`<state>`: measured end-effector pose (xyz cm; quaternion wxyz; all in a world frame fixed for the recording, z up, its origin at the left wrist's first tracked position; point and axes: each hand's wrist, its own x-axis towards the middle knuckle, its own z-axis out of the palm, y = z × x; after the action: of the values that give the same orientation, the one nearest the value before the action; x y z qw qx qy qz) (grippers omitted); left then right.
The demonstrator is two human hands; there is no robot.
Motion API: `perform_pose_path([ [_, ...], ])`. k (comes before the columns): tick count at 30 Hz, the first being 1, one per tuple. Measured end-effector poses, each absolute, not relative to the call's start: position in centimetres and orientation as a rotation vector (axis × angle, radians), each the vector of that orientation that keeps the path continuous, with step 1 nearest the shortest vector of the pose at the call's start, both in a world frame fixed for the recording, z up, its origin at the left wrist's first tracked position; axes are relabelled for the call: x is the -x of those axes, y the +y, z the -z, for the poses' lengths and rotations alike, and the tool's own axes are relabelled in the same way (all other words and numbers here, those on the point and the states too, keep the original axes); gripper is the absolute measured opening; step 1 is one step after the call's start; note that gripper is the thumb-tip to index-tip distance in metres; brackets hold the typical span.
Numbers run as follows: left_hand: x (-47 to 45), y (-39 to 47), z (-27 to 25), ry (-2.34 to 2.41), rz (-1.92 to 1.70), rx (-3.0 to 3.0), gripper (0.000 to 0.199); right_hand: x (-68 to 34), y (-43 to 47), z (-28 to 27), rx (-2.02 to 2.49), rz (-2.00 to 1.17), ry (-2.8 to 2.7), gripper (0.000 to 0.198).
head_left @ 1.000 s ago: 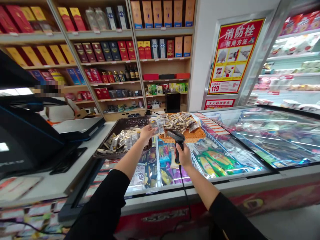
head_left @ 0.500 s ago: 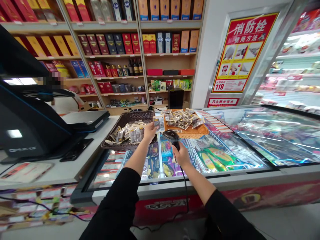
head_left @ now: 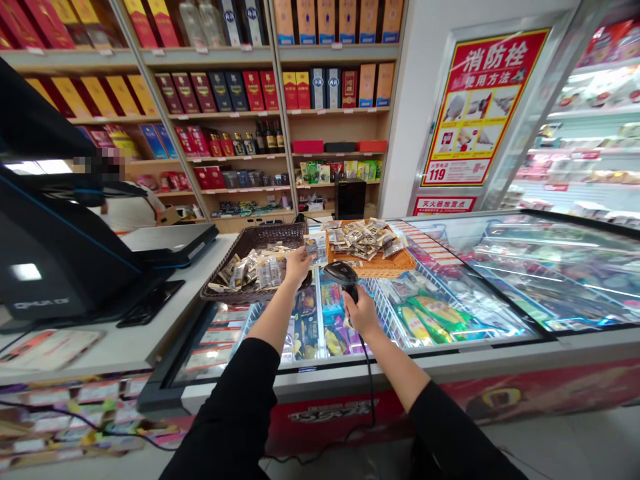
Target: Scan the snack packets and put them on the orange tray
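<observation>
Between the fingers of my left hand [head_left: 299,264] is a small clear snack packet [head_left: 317,249], raised at the right edge of a dark brown wicker basket [head_left: 213,270]. Many similar packets [head_left: 255,267] lie heaped in that basket. My right hand [head_left: 361,311] is wrapped round the handle of a black barcode scanner [head_left: 341,272], its head close to the held packet. A cable hangs from the scanner. Just behind the scanner, an orange wicker basket [head_left: 385,269] carries another pile of packets [head_left: 365,237]. The printing on the packets is too small to read.
Both baskets rest on a glass-topped chest freezer [head_left: 450,320] with bagged goods inside. On the left counter stand a dark checkout machine [head_left: 60,267] and a flat scale [head_left: 170,240]. Behind, shelves [head_left: 220,117] hold boxes; a person [head_left: 130,207] is partly hidden at left.
The view has shifted very slightly. Both hands keep nearly the same pose, with the packet and the scanner held as before.
</observation>
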<state>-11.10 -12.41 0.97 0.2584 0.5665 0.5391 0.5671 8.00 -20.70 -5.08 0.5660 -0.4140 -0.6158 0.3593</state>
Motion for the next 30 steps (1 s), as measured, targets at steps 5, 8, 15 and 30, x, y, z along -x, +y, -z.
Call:
perform_pose_path([
  [5,12.3,-12.7,-1.1,1.709,-1.757,-1.43,0.049,-8.6,-20.3,5.2,0.903,-1.032,-1.25,0.033],
  [8,14.2,-13.2,-1.8,1.99,-1.715,-1.553,0.044,-9.3,-19.8,5.5,0.889,-1.06,-1.14,0.037],
  [15,18.1,-13.0,-3.3,2.461,-1.109,-1.855,0.025,-9.6,-19.2,5.8,0.905,-1.104,-1.07,0.04],
  [30,6.0,-6.9,-5.8,1.893,-0.506,-2.425,0.024,-14.9,-15.3,4.9,0.975,-1.039,-0.953,0.04],
])
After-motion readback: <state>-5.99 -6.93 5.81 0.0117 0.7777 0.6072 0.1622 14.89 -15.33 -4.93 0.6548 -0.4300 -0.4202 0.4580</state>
